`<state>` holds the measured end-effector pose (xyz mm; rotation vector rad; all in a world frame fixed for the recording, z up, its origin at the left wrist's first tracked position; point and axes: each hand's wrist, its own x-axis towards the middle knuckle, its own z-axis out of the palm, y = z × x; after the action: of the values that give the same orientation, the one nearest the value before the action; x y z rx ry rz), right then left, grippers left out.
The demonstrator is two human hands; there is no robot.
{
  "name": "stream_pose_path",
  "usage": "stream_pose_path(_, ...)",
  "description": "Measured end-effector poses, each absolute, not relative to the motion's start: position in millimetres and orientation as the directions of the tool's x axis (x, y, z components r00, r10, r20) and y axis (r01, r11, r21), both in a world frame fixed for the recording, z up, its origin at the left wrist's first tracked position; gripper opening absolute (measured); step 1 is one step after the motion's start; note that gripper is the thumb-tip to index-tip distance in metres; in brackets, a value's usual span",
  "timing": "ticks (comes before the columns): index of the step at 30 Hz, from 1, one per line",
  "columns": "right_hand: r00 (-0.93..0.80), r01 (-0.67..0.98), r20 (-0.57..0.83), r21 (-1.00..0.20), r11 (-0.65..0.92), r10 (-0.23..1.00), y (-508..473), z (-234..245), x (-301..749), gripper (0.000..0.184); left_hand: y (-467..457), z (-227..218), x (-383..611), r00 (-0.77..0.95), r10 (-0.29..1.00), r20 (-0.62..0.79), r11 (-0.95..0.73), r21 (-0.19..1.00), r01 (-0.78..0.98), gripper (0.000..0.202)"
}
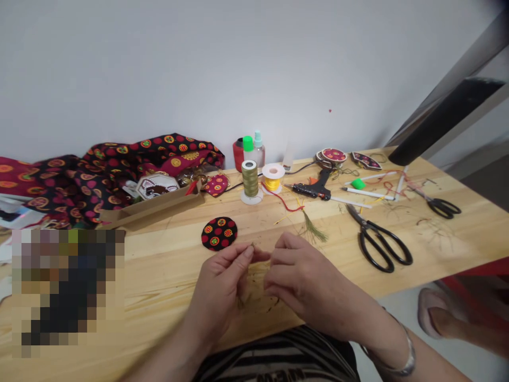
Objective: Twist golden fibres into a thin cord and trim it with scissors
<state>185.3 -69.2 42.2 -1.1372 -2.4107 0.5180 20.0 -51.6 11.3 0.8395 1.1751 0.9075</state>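
My left hand [223,284] and my right hand [302,278] meet above the near edge of the wooden table [167,265], fingers pinched together on a thin bundle of olive-green thread [254,265]. The strands hang down between the hands. A round black fabric patch with red and yellow dots [219,233] lies just beyond my left hand. A small olive tassel [314,229] lies just beyond my right hand.
Behind stand an olive thread spool [250,179], a yellow cord spool [273,178], bottles [254,149] and a glue gun [314,189]. Large black scissors [377,241] lie right, smaller scissors [439,204] farther right. Patterned cloth [119,164] and a cardboard tray [155,204] sit left.
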Motion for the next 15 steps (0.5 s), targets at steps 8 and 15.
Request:
stream_pose_path(8,-0.479,0.699,0.234,-0.481,0.529,0.846,-60.8,41.1,185.2,0.018,-56.3,7.1,23.1,0.251,0.909,-0.333,0.344,0.939,0.002,0.018)
stream_pose_path(15,-0.390,0.640,0.231,-0.628,0.442,0.892,-60.6,36.0,187.6,0.012,-58.0,5.6,22.2,0.250,0.902,-0.352,0.374,0.926,-0.046,0.019)
